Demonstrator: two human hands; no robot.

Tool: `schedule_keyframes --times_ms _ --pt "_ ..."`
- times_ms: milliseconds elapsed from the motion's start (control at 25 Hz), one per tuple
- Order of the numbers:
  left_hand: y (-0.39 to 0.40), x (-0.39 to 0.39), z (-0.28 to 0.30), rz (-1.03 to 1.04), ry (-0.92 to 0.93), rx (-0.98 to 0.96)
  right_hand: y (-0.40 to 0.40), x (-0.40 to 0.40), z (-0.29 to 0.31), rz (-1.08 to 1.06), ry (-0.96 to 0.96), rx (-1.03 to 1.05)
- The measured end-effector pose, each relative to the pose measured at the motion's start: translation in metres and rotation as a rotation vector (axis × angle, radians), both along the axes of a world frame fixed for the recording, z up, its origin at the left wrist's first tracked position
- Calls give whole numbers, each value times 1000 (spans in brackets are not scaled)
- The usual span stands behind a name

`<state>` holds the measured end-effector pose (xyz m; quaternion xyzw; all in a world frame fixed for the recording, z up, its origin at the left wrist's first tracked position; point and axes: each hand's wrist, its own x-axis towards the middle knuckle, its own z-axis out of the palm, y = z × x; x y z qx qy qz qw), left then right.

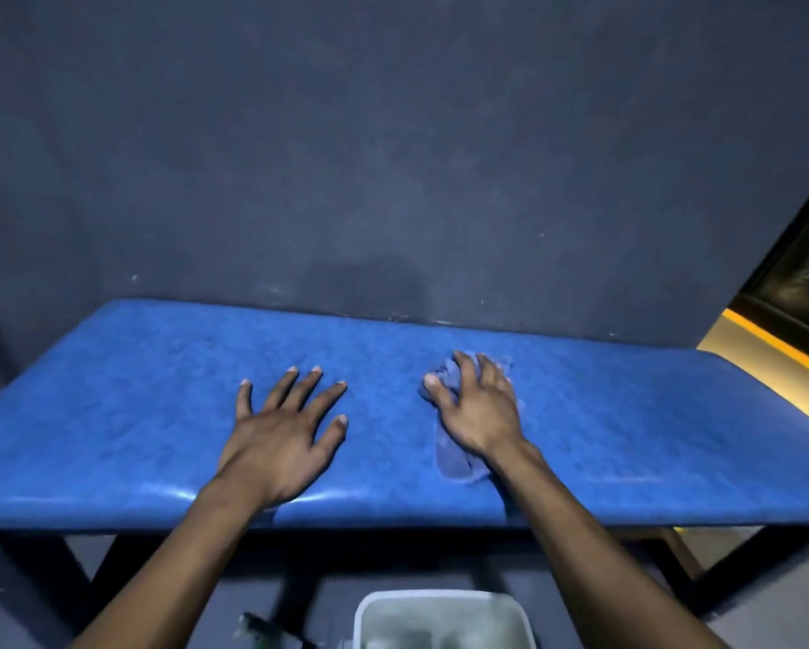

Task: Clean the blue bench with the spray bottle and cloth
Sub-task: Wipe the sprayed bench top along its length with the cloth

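From the head camera, looking down, a long blue padded bench (159,391) runs across the frame against a dark grey-blue wall (393,133). Its vinyl top is mottled and shines along the near edge. The left hand (280,437) lies palm-down on the seat a little left of centre, its fingers spread wide and flat, holding nothing. The right hand (479,414) rests to the right of centre, palm-down on a blue cloth (454,461); its fingers are splayed and slightly curled over the bunched far end of the cloth, pressing it to the bench rather than pinching it. The cloth is almost the same blue as the seat: part of it shows beyond the fingertips and a flatter piece trails out below the wrist toward the near edge. The two hands are apart, with bare seat between them. Both forearms reach in from the bottom of the frame. Beneath the bench, dark legs stand on a grey floor, and a pale plastic tub (444,615) sits on the floor at the bottom edge, between the arms. To its left is a small blurred dark object too unclear to name. At the far right, a yellow-lit strip (767,344) runs beside a dark frame.
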<state>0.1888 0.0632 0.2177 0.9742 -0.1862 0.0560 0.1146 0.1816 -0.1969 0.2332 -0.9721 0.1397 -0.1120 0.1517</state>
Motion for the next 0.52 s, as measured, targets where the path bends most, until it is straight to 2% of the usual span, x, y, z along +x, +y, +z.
schedule_keyframes --times_ms 80,160,240,360,440,520 --pt "1 1 -2 15 -20 -26 25 39 -1 67 -1 -7" --pt "1 0 -2 22 -28 -55 45 43 -1 197 -24 -46" --pt "2 2 -3 23 -35 -75 45 2 7 367 -66 -27" --pt "5 3 -4 28 -18 -82 -3 -85 10 539 -104 40" --pt "4 2 -4 19 -9 -80 -62 -109 4 442 -128 90" --pt "3 0 -3 22 -18 -59 -121 -95 -7 260 -131 89"
